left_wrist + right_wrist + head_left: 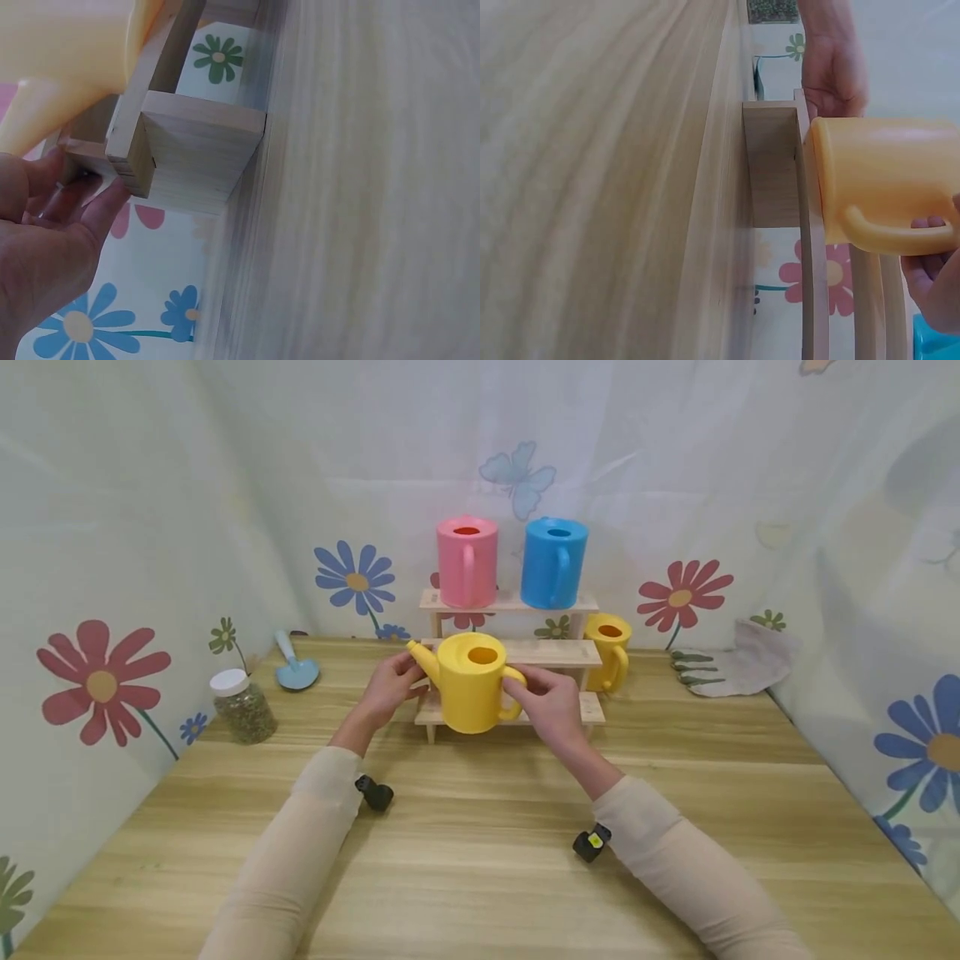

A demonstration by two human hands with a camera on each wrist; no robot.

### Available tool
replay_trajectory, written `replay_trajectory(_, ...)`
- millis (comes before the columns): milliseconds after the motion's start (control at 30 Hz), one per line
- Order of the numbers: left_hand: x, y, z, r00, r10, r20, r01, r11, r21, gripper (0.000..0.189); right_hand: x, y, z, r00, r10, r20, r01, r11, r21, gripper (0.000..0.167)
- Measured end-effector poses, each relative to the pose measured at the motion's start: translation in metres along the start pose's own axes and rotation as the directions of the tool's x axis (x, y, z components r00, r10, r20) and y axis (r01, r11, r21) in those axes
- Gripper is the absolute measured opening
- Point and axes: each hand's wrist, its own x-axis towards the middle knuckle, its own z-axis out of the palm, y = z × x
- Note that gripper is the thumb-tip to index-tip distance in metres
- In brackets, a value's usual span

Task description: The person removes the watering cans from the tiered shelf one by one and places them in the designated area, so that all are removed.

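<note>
My right hand (551, 706) grips the handle of a yellow watering can (468, 697), whose spout points left. The can is upright, and its base is right at the lowest board of a three-tier wooden stand (814, 285) in the right wrist view. At the stand's left end is my left hand (386, 689), fingers and thumb curled about the board ends (135, 161) in the left wrist view. Part of that hand lies behind the spout in the head view. A pink watering can (453, 568) and a blue watering can (543, 572) stand on the top tier.
A second yellow watering can (609, 652) stands behind the stand's right end. On the left are a light-blue trowel (297, 673) and a white-lidded jar (249, 714) of dried green bits. Gardening gloves (742, 664) lie at the back right of the wooden table (480, 860).
</note>
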Motion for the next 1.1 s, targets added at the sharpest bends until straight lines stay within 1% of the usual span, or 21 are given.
replay_trajectory(133,0.000,0.001,0.000,1.000,-0.003,-0.010,0.003,1.000,-0.001,0.041,0.002,0.002,0.002,1.000,-0.016,-0.005,0.016,1.000,0.001,0.033)
replay_trajectory(300,0.000,0.005,-0.002,1.000,-0.015,-0.019,0.014,1.000,-0.015,0.043,0.008,0.003,0.002,1.000,-0.024,0.020,0.024,1.000,0.015,0.035)
replay_trajectory(367,0.000,0.006,-0.002,1.000,-0.007,-0.013,0.006,1.000,-0.016,0.043,0.010,0.003,0.001,0.999,-0.024,0.031,0.023,0.999,0.029,0.036)
replay_trajectory(500,0.001,0.006,-0.002,1.000,0.003,-0.004,-0.003,1.000,-0.013,0.042,0.010,0.003,0.000,0.999,0.005,0.044,-0.006,0.999,0.038,0.039)
replay_trajectory(633,0.001,0.002,0.001,1.000,-0.014,-0.002,0.014,1.000,-0.015,0.042,0.007,0.005,0.000,0.998,0.046,0.037,-0.047,0.998,0.032,0.037)
replay_trajectory(733,0.001,0.001,0.002,1.000,-0.015,0.003,0.015,1.000,-0.017,0.041,0.006,0.005,0.000,0.998,0.054,0.035,-0.055,0.998,0.032,0.035)
replay_trajectory(933,-0.001,-0.001,0.001,1.000,0.000,0.008,0.000,0.999,-0.033,0.042,0.006,0.002,-0.003,0.996,0.072,0.058,-0.073,0.997,0.022,0.035)
replay_trajectory(1100,0.001,0.000,-0.001,1.000,0.010,0.000,-0.010,1.000,-0.010,0.042,0.010,0.002,-0.003,0.996,0.072,0.060,-0.074,0.996,0.042,0.033)
